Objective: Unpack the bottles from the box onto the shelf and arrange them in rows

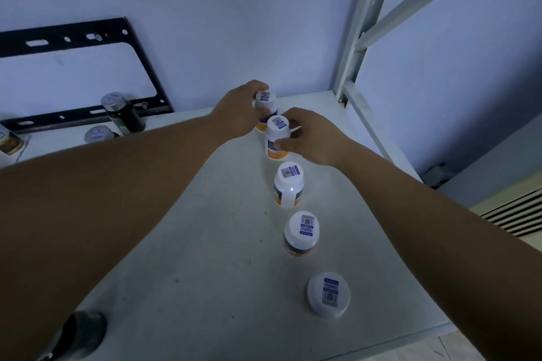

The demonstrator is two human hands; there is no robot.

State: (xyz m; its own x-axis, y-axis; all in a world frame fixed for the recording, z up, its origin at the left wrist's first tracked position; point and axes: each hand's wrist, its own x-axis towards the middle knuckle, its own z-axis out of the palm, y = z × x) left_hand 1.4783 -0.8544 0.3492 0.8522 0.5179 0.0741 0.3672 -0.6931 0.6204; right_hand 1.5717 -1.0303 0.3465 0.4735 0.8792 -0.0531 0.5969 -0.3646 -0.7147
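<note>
Presently on shelf [205, 243]: one file of five white bottles, upright, caps labelled, running from near the foot of the grey upright [350, 61] out toward the front edge. Nearest the upright: back bottle [265, 98], gripped by left hand [234, 110], fingers curled round its shoulder, probably to steady it or nudge it into line. Next out from the upright: second bottle [277, 133], held by right hand [312, 138], thumb on the label side, fingers wrapped behind, seemingly being set close to its neighbour; touching or just apart, cannot tell. Farther from the upright, free-standing and spaced: third bottle [289, 184], fourth bottle [302, 231], fifth bottle [328, 294]. Well apart from the upright, along the wall: dark bottles [124, 111], a separate group. Box: not in view.
</note>
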